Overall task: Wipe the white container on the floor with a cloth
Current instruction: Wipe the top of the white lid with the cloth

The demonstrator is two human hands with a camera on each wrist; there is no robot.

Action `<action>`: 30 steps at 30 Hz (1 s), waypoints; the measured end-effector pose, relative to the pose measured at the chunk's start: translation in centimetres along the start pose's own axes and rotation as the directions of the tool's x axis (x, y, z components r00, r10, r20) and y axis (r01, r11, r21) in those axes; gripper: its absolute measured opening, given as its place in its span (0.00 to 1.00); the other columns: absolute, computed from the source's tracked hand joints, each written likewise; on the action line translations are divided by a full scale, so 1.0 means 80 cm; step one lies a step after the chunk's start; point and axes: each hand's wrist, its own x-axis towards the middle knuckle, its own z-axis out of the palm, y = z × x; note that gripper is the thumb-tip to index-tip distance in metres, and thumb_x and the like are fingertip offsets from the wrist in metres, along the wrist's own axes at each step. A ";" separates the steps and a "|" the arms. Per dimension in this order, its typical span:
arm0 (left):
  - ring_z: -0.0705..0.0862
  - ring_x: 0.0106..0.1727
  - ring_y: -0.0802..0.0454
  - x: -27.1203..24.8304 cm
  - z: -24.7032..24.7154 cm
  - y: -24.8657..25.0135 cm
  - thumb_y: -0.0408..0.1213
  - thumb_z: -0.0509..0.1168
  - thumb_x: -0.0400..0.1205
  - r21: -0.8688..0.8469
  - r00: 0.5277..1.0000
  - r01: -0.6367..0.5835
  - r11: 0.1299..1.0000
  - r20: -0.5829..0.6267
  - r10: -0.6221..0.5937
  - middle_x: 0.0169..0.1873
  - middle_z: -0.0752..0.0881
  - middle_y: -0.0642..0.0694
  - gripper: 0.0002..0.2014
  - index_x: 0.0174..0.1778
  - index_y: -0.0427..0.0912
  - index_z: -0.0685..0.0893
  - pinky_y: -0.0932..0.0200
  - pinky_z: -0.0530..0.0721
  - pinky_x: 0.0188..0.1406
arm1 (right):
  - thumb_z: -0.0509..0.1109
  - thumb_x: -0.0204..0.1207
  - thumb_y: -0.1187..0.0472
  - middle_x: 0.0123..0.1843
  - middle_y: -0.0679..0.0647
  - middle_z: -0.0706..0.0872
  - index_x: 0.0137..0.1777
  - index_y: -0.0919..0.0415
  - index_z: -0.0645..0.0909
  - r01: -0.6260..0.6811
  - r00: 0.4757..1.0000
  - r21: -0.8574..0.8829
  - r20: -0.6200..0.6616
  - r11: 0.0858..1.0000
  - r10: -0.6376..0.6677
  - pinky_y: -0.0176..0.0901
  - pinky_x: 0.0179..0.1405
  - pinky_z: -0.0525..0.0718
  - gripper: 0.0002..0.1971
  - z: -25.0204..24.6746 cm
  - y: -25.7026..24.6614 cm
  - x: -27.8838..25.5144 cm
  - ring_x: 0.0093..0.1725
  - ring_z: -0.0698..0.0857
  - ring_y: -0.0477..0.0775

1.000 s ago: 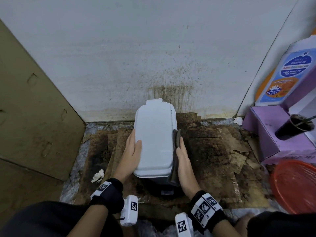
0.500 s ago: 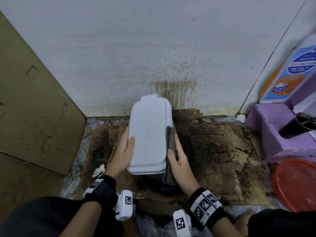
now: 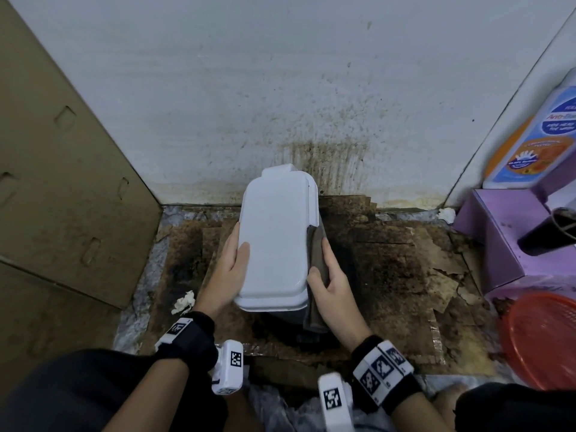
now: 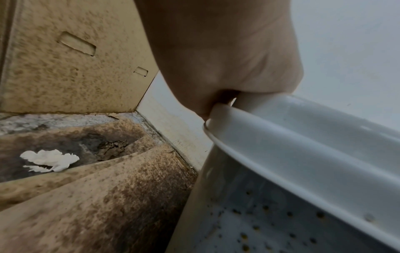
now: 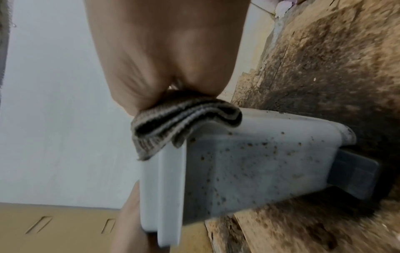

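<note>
Stained cardboard sheets (image 3: 389, 269) cover the floor (image 3: 140, 294); a white paper scrap (image 3: 184, 302) lies left, purple box (image 3: 505, 244) right.

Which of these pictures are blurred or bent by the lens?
Head view: sharp, but the wide lens bows the wall edges. Left wrist view: the left hand is soft, the white container clearer. Right wrist view: motion-smeared, the cloth sharpest.

A pale wall (image 3: 218, 88) is showing brown spatter and a dark streaked stain low down. Stained cardboard sheets (image 3: 389, 266) are covering the floor. A cardboard panel (image 3: 62, 182) is leaning at the left; a purple box (image 3: 498, 238) and red basket (image 3: 542, 341) are sitting at the right.
</note>
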 end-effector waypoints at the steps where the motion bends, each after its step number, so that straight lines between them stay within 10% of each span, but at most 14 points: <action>1: 0.66 0.86 0.70 0.000 0.000 -0.001 0.51 0.52 0.96 0.007 1.000 0.001 1.000 0.006 -0.001 0.85 0.65 0.77 0.25 0.87 0.77 0.56 0.44 0.66 0.90 | 0.61 0.91 0.60 0.85 0.38 0.69 0.91 0.43 0.49 -0.009 1.000 -0.003 0.009 1.000 0.009 0.50 0.85 0.71 0.34 -0.003 -0.006 0.010 0.81 0.73 0.38; 6: 0.63 0.88 0.67 0.002 -0.003 -0.005 0.51 0.52 0.96 0.021 1.000 0.000 1.000 -0.004 0.000 0.87 0.62 0.74 0.26 0.89 0.75 0.55 0.40 0.64 0.91 | 0.61 0.91 0.59 0.77 0.36 0.78 0.91 0.41 0.47 -0.061 0.997 0.008 0.040 0.998 0.061 0.40 0.72 0.83 0.35 -0.006 -0.019 0.039 0.69 0.84 0.35; 19: 0.64 0.90 0.61 0.002 0.000 -0.008 0.57 0.55 0.94 -0.023 1.000 0.002 1.000 0.005 -0.002 0.89 0.63 0.68 0.28 0.91 0.71 0.56 0.37 0.66 0.90 | 0.65 0.83 0.48 0.89 0.38 0.64 0.87 0.30 0.51 -0.007 0.999 0.034 -0.033 0.999 0.008 0.58 0.86 0.69 0.37 0.008 0.005 -0.027 0.85 0.68 0.43; 25: 0.66 0.88 0.64 -0.002 -0.003 -0.005 0.53 0.56 0.95 -0.060 1.000 0.027 0.998 0.004 -0.027 0.88 0.64 0.70 0.28 0.91 0.71 0.56 0.40 0.68 0.89 | 0.61 0.90 0.65 0.75 0.35 0.78 0.91 0.47 0.53 -0.036 0.999 0.024 -0.013 0.999 0.036 0.27 0.63 0.83 0.33 -0.004 -0.016 0.018 0.64 0.83 0.25; 30: 0.67 0.87 0.65 -0.004 -0.008 -0.004 0.53 0.55 0.95 -0.066 0.999 0.044 0.997 0.000 -0.044 0.87 0.65 0.71 0.28 0.91 0.69 0.55 0.41 0.68 0.89 | 0.61 0.91 0.65 0.73 0.38 0.80 0.91 0.50 0.51 -0.075 0.996 0.026 0.059 0.997 0.073 0.29 0.59 0.85 0.33 -0.015 -0.032 0.060 0.60 0.86 0.27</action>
